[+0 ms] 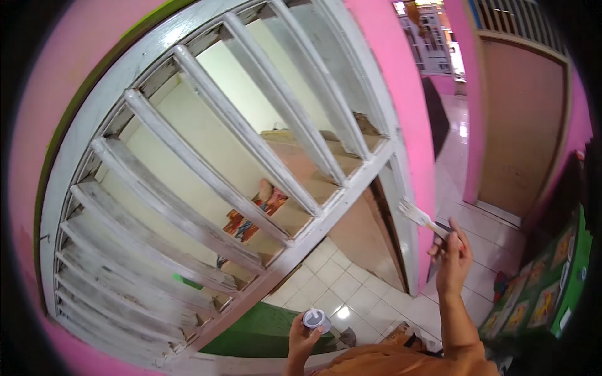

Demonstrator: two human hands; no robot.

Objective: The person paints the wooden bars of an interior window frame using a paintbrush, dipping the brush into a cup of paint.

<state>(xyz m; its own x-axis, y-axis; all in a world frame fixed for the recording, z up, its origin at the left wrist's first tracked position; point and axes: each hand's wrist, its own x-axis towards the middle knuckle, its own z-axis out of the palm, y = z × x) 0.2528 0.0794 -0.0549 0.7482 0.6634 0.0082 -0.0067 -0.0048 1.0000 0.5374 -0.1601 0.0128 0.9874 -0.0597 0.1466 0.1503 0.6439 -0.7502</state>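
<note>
My right hand (454,258) is closed round the handle of a paintbrush (423,219). White covers its bristles, which lie at the edge of the pale upright door post (401,225), beside the pink wall; whether they touch it I cannot tell. Low in the view, my left hand (302,338) grips a small open paint can (315,318) with something greyish-white inside. Above and left of both hands stretches a slatted wooden vent frame (320,216). White-grey paint coats its slats unevenly, and bare dark wood shows at some slat ends.
Under the vent stands a brown door (367,232) beside the post. Pink wall (401,69) borders the frame. A green cabinet (567,269) with pictured drawers is at lower right. White floor tiles (451,169) run to another brown door (520,119). Through the slats a person's legs show on patterned cloth.
</note>
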